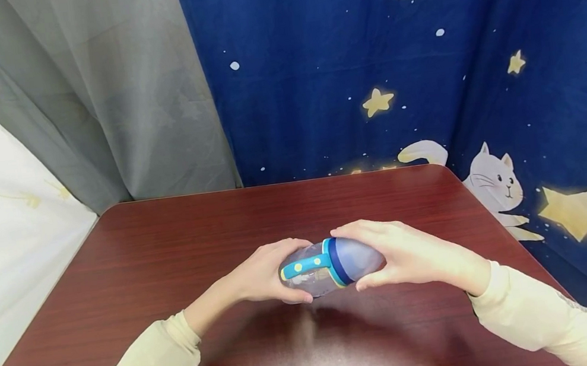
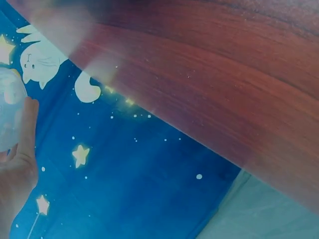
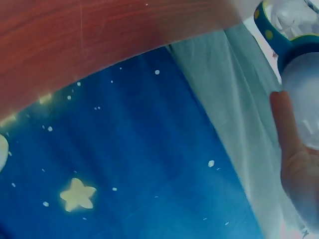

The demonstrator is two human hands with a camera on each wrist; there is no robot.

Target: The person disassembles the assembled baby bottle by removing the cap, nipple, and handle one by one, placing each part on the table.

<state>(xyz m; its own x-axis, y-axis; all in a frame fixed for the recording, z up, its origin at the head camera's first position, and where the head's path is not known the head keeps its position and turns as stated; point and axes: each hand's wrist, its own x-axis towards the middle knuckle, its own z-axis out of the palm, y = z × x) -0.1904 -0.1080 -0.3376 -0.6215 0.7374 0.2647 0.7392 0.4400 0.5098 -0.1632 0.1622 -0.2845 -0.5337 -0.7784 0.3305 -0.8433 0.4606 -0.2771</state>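
Observation:
A baby bottle (image 1: 309, 277) with a clear body lies sideways between both hands, held over the table. It has a teal handle (image 1: 306, 265) with yellow dots, a dark blue collar and a frosted domed cap (image 1: 356, 258). The left hand (image 1: 273, 273) grips the base end of the body, thumb on the near side. Around the cap curls the right hand (image 1: 403, 252), its thumb also nearer the camera. In the left wrist view only part of the clear body (image 2: 10, 109) shows at the edge. The right wrist view catches the cap (image 3: 304, 94) beside the fingers.
The dark red wooden table (image 1: 181, 236) spreads below the hands and reaches back to the curtains. A grey curtain (image 1: 145, 103) and a blue starry curtain (image 1: 314, 73) hang behind its far edge. White patterned cloth (image 1: 9, 236) hangs at the left.

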